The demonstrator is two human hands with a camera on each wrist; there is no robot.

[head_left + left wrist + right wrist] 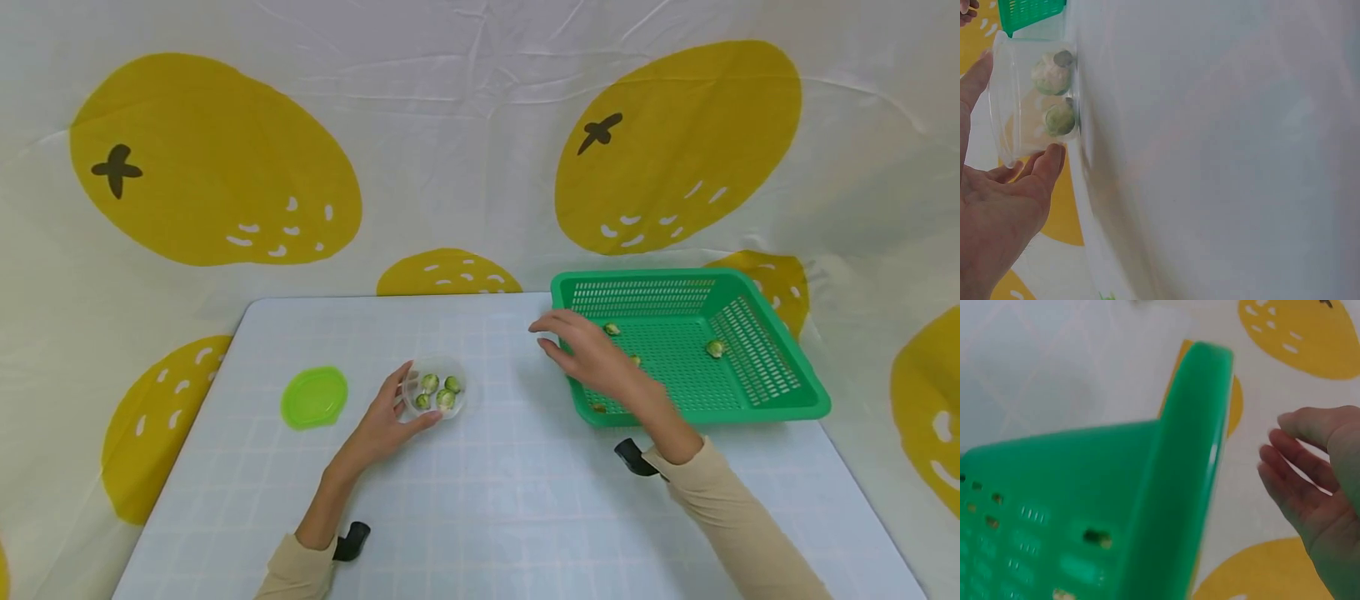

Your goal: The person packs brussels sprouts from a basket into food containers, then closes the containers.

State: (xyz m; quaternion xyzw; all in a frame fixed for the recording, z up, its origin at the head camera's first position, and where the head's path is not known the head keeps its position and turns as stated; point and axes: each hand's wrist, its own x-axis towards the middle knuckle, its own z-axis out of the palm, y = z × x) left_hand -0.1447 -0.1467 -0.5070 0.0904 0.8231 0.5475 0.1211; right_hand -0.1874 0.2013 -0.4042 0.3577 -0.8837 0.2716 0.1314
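Note:
A small clear plastic container [411, 372] stands on the table with several Brussels sprouts [446, 398] inside. My left hand [384, 429] holds it from the left, thumb on the near side and fingers on the far side. In the left wrist view, two sprouts [1059, 119] show through the container's wall. My right hand [588, 354] is over the left rim of a green basket [780, 412], its fingers loosely bent and nothing between them. Inside the basket lie several more sprouts [716, 348], some partly hidden by the right hand and forearm.
A bright green lid [314, 397] lies flat on the table, left of the container. The checked white table [480, 517] meets a hanging cloth [457, 167] with yellow fruit prints at the back. Black straps [636, 458] sit at both wrists.

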